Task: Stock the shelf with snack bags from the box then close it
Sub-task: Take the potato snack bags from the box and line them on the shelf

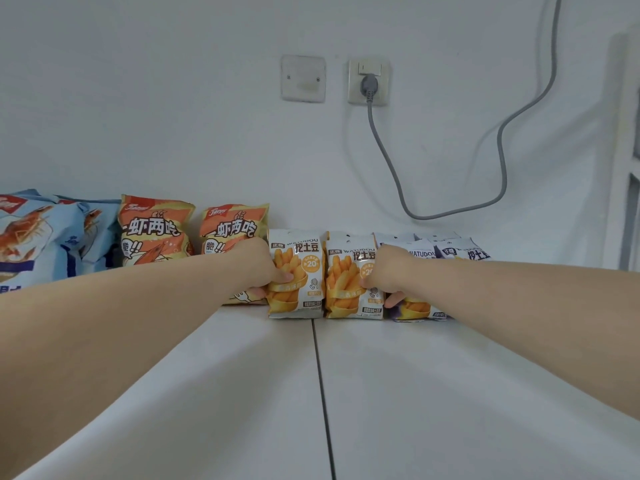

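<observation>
The left grip (266,268) is curled round the left edge of a yellow bag (298,271), which stands upright on the shelf (415,375) below-left of the socket (368,83). The right grip (382,271) pinches the right edge of a second yellow bag (349,282), directly below the socket and just beside the first.

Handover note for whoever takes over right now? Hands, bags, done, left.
Left hand grips the left yellow fries bag; right hand grips the right yellow fries bag. Both bags stand upright, side by side, on the white shelf.
Done: blue shrimp bags, orange shrimp bags and purple bags already in the row.
Left: let go of both bags, stock whatever remains, close the box. The box is not in view.
</observation>
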